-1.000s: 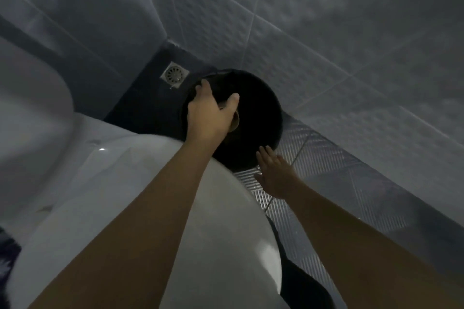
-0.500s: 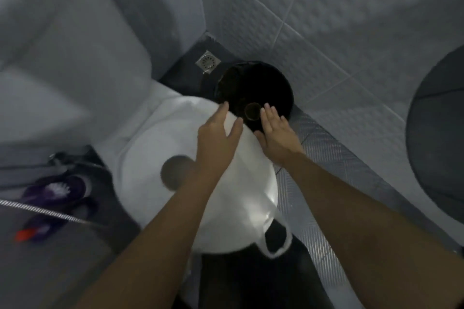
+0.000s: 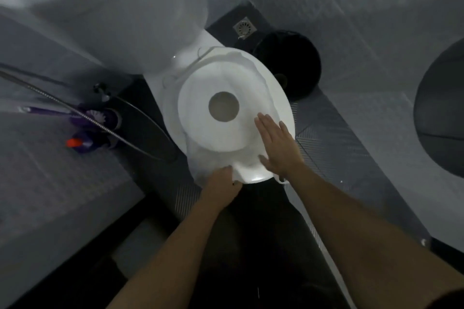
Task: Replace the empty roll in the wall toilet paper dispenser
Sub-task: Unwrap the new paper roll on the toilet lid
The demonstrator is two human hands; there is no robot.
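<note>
A large white toilet paper roll [image 3: 213,123] with a wide hollow core lies flat inside a white plastic bag [image 3: 253,174] on the closed toilet lid. My left hand [image 3: 222,183] pinches the bag's near edge. Flat against the roll's right side rests my right hand [image 3: 278,148], fingers apart and holding nothing. The empty cardboard core [image 3: 280,80] lies inside a black bin [image 3: 296,57] on the floor behind the toilet. The dark round wall dispenser [image 3: 442,118] is at the right edge, partly cut off.
The white cistern [image 3: 113,7] fills the upper left. A metal hose [image 3: 75,113], a purple toilet brush [image 3: 98,118] and a purple bottle with a red cap [image 3: 75,143] stand left of the toilet. A floor drain [image 3: 244,27] is in the corner. Tiled walls close in on the right.
My left hand let go of the empty core over the black bin. Both hands drew back from the bin to the bagged roll on the toilet lid. The view pulled back.
</note>
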